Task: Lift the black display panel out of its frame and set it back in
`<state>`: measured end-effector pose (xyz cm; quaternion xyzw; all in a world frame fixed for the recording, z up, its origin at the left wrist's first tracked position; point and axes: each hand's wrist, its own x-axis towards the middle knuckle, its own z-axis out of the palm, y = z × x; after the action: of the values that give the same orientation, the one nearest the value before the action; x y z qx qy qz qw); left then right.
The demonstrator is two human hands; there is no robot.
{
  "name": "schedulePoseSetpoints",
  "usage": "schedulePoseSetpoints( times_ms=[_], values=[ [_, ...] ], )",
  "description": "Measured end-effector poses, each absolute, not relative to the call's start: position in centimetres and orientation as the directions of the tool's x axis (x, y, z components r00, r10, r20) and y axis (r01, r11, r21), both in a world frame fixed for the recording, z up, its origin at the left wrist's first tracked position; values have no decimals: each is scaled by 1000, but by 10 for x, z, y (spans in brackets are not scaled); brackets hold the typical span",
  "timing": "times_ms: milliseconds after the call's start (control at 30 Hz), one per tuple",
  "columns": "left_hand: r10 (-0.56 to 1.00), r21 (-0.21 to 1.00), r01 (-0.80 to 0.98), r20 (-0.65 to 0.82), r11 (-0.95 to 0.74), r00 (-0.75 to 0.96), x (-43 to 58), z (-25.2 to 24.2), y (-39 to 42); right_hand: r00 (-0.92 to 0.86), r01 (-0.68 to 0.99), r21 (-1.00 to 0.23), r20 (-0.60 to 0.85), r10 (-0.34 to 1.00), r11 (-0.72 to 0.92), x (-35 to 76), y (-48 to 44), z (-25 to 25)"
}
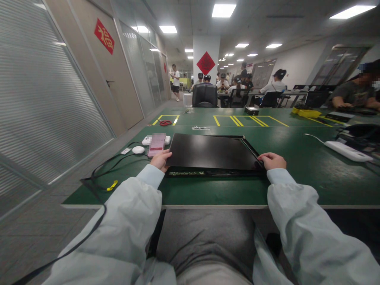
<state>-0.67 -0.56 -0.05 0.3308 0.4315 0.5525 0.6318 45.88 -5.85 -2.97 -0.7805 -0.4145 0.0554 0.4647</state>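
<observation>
A flat black display panel (210, 152) lies on the green table (297, 158) in front of me, resting in a dark frame with a circuit strip along its near edge. My left hand (160, 159) grips the panel's near left corner with fingers curled on its edge. My right hand (271, 160) grips the near right corner in the same way. Both arms wear pale blue sleeves.
A pink phone (156, 144), a white round object (138, 149) and black cables (113, 164) lie to the left. Red scissors (165, 123) sit farther back. A white power strip (346, 151) is on the right. Other people sit at the far tables.
</observation>
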Motion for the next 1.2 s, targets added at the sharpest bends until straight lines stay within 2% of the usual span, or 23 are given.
schedulePoseSetpoints(
  times_ms=[400, 500, 733, 1033, 1200],
  values=[
    [990, 897, -419, -135, 138, 38, -6, 4, -10, 650, 618, -744, 301, 698, -255, 451, -61, -26],
    [993, 899, -422, -121, 114, 10, -6, 1, -7, 619, 636, -738, 314, 720, -225, 458, -58, -30],
    [992, 905, -425, -72, 20, -107, -7, -13, 2, 596, 651, -708, 257, 761, -272, 465, -54, -33],
    [998, 901, -430, -57, 61, 22, -4, -5, -7, 550, 678, -696, 267, 792, -236, 455, -57, -27],
    [998, 895, -442, -49, 59, 34, -4, 1, -15, 546, 688, -691, 290, 786, -222, 453, -58, -27]
  ],
)
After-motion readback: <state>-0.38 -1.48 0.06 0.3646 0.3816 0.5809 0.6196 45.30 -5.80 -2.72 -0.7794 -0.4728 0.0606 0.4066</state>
